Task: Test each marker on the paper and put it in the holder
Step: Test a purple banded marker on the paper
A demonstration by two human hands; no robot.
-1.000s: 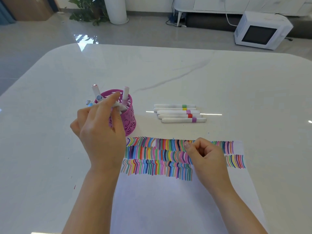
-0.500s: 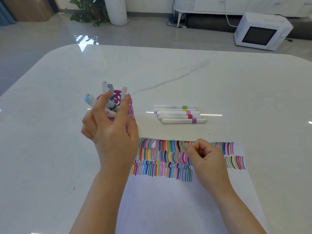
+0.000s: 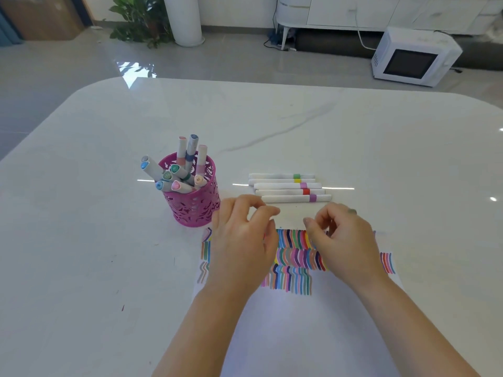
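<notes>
Mid-frame, over the scribbled paper (image 3: 299, 336), the left hand (image 3: 241, 247) and right hand (image 3: 344, 247) are seen loosely curled, nothing gripped; five markers (image 3: 285, 191) are lined up just above, holder (image 3: 196, 210) parked centre-left.

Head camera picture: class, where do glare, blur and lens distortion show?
Head view: glare streaks cross the glossy white marble table beside the white markers; the left hand and right hand look slightly blurred; the wide lens bows the table's far edge.
</notes>
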